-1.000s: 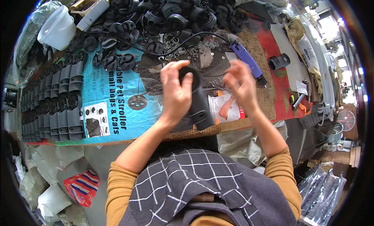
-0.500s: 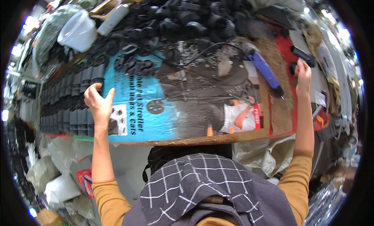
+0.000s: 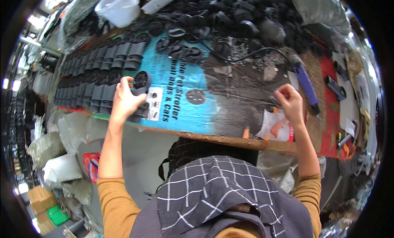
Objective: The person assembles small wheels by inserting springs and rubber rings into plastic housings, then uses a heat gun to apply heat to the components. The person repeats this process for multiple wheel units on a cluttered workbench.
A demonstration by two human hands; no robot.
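Note:
Over the right end of the rows of dark grey plastic parts, my left hand [image 3: 124,102] has its thumb and fingers around a black plastic part with a round spoked end [image 3: 142,81]. Another dark part [image 3: 143,111] lies just below that hand, partly hidden. My right hand [image 3: 290,102] is raised over the right half of the printed sheet [image 3: 230,111], thumb and fingertips pinched together. Something small and dark seems to show at those fingertips, too small to name. A blue pen-shaped power tool with a cord [image 3: 307,84] lies to the right of this hand.
Standing rows of grey parts [image 3: 96,94] fill the table's left. Black plastic pieces [image 3: 242,16] are heaped at the back, beside a white tub [image 3: 118,9]. Small metal bits [image 3: 240,49] lie scattered mid-table. A black cylindrical part [image 3: 335,88] rests at the right.
My right hand has come leftward from the black cylindrical part to above the sheet. A black part now shows in my left hand's grasp. The whole view has shifted and tilted.

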